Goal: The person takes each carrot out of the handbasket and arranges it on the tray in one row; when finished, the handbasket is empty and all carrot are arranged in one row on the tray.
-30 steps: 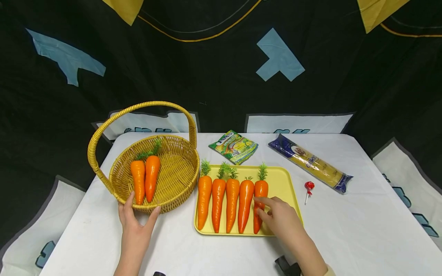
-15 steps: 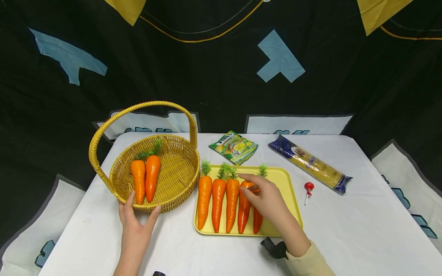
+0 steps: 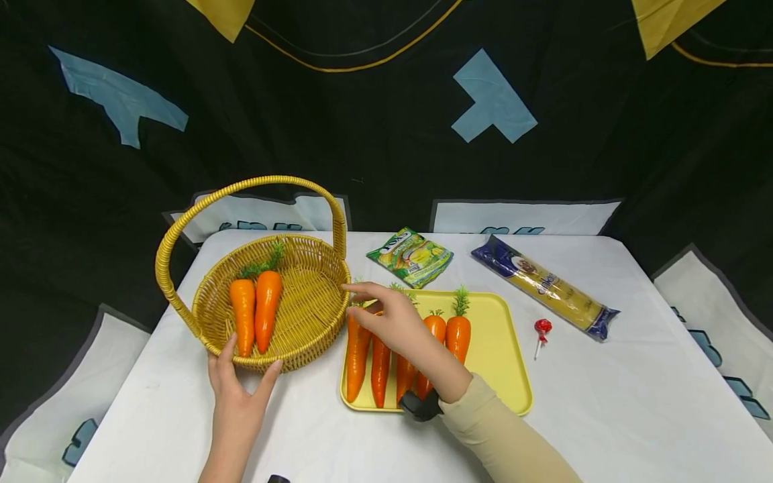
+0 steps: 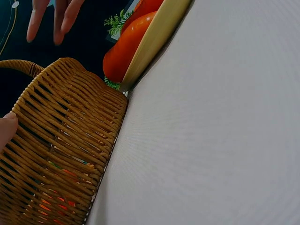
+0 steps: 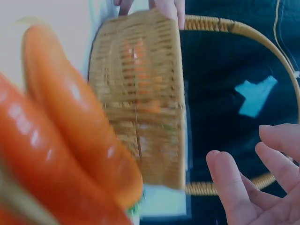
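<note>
A yellow wicker basket (image 3: 311,345) with a tall handle stands at the left, two orange carrots (image 3: 268,312) lying inside it. My left hand (image 3: 237,396) rests on its near side, fingers and thumb spread against the rim. In the left wrist view the thumb tip (image 4: 10,123) touches the rim. My right hand (image 3: 389,318) hovers over the left end of a yellow tray (image 3: 492,349), close to the basket's right rim. Its fingers are apart and hold nothing, as the right wrist view confirms. Several carrots (image 3: 357,359) lie side by side on the tray, partly hidden by the right hand and forearm.
Behind the tray lies a green packet (image 3: 412,258). A long blue-and-yellow pasta packet (image 3: 543,285) and a red lollipop (image 3: 542,327) lie to its right. The white tabletop (image 3: 604,402) ends at a dark curtain (image 3: 386,147).
My right hand has moved left from the rightmost carrot, across the tray, to beside the basket rim, holding nothing. The left hand, basket and carrots have stayed put.
</note>
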{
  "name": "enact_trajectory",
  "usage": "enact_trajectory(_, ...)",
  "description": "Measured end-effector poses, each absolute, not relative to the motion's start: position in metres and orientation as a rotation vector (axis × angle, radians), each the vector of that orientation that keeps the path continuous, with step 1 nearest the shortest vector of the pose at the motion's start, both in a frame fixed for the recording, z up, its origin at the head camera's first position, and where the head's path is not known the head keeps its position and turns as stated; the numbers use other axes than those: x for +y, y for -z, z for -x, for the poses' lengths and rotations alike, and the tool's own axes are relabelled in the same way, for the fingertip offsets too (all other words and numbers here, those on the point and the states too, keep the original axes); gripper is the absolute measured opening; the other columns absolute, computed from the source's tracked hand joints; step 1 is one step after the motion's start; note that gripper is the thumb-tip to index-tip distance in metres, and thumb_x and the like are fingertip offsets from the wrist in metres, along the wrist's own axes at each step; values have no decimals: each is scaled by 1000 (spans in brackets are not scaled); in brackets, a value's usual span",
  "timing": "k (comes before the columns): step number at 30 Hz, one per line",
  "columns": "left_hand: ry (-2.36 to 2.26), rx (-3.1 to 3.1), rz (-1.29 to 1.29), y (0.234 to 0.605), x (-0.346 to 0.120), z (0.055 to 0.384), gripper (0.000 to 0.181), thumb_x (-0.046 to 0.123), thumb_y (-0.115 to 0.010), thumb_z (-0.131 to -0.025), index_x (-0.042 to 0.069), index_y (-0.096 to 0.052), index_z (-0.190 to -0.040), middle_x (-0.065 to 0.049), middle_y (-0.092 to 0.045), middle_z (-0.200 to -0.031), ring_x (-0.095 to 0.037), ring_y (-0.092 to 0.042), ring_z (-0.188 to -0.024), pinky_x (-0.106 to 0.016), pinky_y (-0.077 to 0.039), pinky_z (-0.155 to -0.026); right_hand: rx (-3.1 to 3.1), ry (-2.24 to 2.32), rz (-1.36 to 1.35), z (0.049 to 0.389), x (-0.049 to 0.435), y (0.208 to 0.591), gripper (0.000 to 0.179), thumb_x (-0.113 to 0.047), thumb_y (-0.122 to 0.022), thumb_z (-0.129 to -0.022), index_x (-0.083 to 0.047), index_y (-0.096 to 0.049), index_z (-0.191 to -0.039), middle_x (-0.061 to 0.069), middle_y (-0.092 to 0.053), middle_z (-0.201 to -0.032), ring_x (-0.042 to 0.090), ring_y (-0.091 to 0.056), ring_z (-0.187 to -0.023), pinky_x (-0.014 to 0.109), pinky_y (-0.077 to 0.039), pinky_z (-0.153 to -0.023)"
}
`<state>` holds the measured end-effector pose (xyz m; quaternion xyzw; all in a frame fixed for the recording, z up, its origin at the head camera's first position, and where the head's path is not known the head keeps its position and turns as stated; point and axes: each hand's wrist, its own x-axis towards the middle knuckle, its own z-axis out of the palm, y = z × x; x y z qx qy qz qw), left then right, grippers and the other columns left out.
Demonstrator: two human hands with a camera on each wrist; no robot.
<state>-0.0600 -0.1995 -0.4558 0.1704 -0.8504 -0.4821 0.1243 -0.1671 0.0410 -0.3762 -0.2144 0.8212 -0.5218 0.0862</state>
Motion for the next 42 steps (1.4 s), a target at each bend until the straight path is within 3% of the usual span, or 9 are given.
enact_trajectory(8, 1401, -2476, -501, 455, -200, 60, 92, 40, -69, -89, 22, -7, -155, -9, 19, -158, -37, 4, -144, -67, -16, -105, 2284, 1577, 691, 175, -6, 378, 38, -23, -67, -92, -25, -63, -129, 4, -66, -112, 9, -63, -82, 25, -53, -69)
enact_trajectory(15, 1399, -2475, -497, 455, -199, 61, 92, 39, -70, -88, 21, -9, -155, -9, 19, -158, -38, 3, -144, -67, -16, -105, 2344, 1423, 720, 184, -38, 382, 40, -24, -68, -92, -22, -61, -131, 0, -65, -114, 8, -61, -92, 22, -50, -68)
enact_trajectory(21, 1384, -2474, -472, 455, -199, 61, 92, 35, -71, -88, 20, -9, -155, -9, 18, -158, -36, 2, -144, -66, -17, -106, 2369, 1321, 691, 194, -61, 384, 43, -23, -69, -90, -18, -61, -132, -2, -65, -98, 7, -59, -82, 22, -48, -62)
enact_trajectory(27, 1369, -2458, -455, 456, -199, 60, 91, 31, -71, -89, 18, -10, -155, -13, 16, -158, -38, 1, -144, -67, -16, -105, 2292, 1314, 600, 202, -83, 390, 42, -20, -70, -89, -17, -61, -130, -2, -64, -84, 19, -64, -70, 27, -51, -58)
enact_trajectory(34, 1386, -2457, -492, 458, -200, 59, 91, 35, -71, -88, 20, -11, -155, -8, 18, -158, -35, 2, -144, -66, -17, -106, 2271, 1287, 489, 206, -100, 399, 41, -20, -72, -88, -20, -63, -128, 6, -62, -121, 22, -67, -74, 34, -55, -65)
enact_trajectory(42, 1376, -2433, -428, 458, -201, 59, 90, 30, -72, -88, 19, -12, -155, -8, 15, -159, -35, -2, -144, -64, -18, -107, 2277, 1240, 463, 210, -111, 405, 41, -19, -73, -87, -21, -64, -127, 3, -61, -124, 21, -65, -74, 31, -53, -65)
